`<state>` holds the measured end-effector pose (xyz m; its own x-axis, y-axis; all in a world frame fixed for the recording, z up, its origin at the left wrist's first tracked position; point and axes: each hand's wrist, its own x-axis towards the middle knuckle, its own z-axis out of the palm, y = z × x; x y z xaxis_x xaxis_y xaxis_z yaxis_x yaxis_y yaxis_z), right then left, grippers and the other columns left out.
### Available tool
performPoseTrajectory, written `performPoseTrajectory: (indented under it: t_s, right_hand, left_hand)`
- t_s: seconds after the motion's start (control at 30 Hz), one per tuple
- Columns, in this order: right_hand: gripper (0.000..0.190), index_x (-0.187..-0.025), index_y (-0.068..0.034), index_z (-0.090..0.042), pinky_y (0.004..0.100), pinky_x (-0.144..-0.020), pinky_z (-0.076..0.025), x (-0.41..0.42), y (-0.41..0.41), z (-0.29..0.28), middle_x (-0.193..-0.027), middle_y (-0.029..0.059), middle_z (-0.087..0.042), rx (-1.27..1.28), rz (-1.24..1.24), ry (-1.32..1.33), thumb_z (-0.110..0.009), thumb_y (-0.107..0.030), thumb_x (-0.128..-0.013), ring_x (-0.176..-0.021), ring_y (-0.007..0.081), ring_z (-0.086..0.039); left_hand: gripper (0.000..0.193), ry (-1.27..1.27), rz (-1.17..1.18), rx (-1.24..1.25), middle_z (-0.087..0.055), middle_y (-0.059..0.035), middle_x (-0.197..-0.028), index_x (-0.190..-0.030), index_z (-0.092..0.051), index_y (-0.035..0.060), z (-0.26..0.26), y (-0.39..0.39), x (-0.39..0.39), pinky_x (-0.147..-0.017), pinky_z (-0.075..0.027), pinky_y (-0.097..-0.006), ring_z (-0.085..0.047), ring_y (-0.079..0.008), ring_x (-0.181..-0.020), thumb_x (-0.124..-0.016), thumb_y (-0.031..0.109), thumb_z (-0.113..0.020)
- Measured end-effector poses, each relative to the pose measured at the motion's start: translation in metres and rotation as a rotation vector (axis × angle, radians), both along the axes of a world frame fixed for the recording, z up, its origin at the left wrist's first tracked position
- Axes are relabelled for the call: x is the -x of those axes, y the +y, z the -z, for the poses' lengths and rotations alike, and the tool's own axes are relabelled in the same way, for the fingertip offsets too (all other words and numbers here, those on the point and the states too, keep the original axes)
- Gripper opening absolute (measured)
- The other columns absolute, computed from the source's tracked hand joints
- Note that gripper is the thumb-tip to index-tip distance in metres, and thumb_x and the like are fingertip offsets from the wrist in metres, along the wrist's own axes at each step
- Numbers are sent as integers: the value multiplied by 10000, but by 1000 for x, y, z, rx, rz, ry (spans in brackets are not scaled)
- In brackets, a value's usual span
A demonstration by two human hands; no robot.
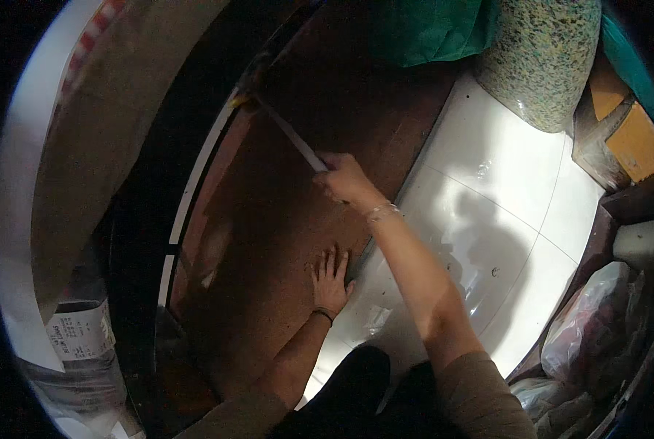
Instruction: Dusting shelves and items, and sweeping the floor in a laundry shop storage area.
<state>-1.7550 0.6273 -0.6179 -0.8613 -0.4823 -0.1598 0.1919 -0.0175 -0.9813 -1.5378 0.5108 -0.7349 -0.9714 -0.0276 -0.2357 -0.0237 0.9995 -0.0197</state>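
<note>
My right hand (344, 180) grips the near end of a long pale handle (291, 133). The handle reaches away to the upper left, where a dim head with yellow on it (244, 101) meets the far edge of a brown panel-like surface (283, 219). What kind of head it is, I cannot tell in the shadow. My left hand (331, 282) rests palm down on the same brown surface, fingers spread, close to its dark border with the white tiles. Nothing is in that hand.
White floor tiles (524, 203) lie to the right. A speckled foam roll (541, 60) stands beside green fabric (431, 33) and cardboard boxes (637, 142). Plastic bags (585, 324) crowd the right rim. At lower left sits a wrapped package (80, 335) bearing a printed label.
</note>
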Motion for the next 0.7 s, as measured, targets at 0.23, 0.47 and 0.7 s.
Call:
performPoseTrajectory:
  t_s: [0.23,0.47,0.7]
  right_hand:
    - [565,-1286,70,-383,304,-486,-445,-42,93,9,-734,191,-606,101,361,-74,-565,-10,-757,-520,182,-559]
    - [556,-1229,95,-409,398,-629,-512,67,49,24,-772,289,-604,-374,814,347,-548,-5,-700,-748,388,-624]
    - [499,-1238,65,-406,449,-892,-418,231,-29,25,-1106,313,-520,-396,580,495,-497,-101,-776,-1065,380,-514]
  left_hand:
    - [781,-17,38,5,-112,-166,-1460,-1419,-148,144,-3,2,4,-1059,-83,-581,-117,-358,-1337,-801,329,-589]
    - [738,-37,47,55,-145,-166,-1454,-1407,-203,128,0,0,7,-1042,-139,-595,-179,-374,-1317,-812,354,-577]
    - [660,-22,115,70,-250,-200,-1416,-1355,-317,58,14,-9,7,-1012,-170,-616,-254,-381,-1292,-848,455,-459]
